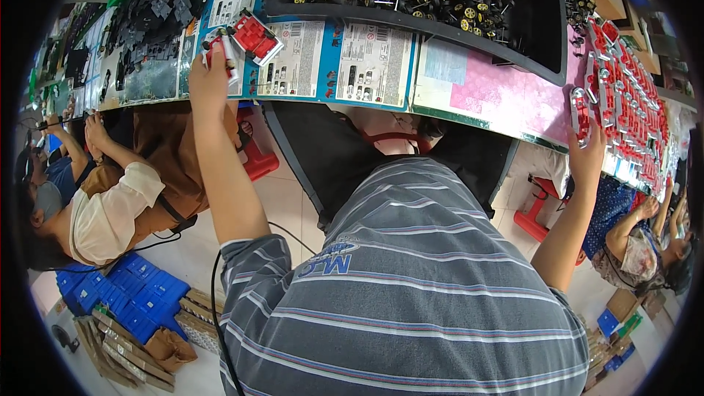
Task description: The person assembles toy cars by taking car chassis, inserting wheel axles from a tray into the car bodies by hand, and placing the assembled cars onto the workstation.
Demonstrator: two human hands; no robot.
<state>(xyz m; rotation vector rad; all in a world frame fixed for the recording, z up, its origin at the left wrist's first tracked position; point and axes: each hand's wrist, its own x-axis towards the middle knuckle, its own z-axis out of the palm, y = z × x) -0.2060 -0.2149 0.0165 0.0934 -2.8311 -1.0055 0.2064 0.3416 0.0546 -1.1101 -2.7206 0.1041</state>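
Observation:
My left hand (210,82) is closed on a red and white toy car (229,67) at the table's left part. Right beside it lies a second red and white toy car (254,37), tilted, its red inside facing up. Far to the right, my right hand (588,152) has its fingers round a red and silver toy car (580,111), at the near edge of many similar red toy cars (623,95) set in close rows. Part of each held car is hidden by my fingers.
A black tray (440,34) of wheel-and-axle sets with yellow hubs stands at the back. Printed card sheets (374,62) and a pink sheet (506,95) cover the tabletop. Dark plastic parts (158,22) lie at the left. Co-workers (110,205) sit on both sides.

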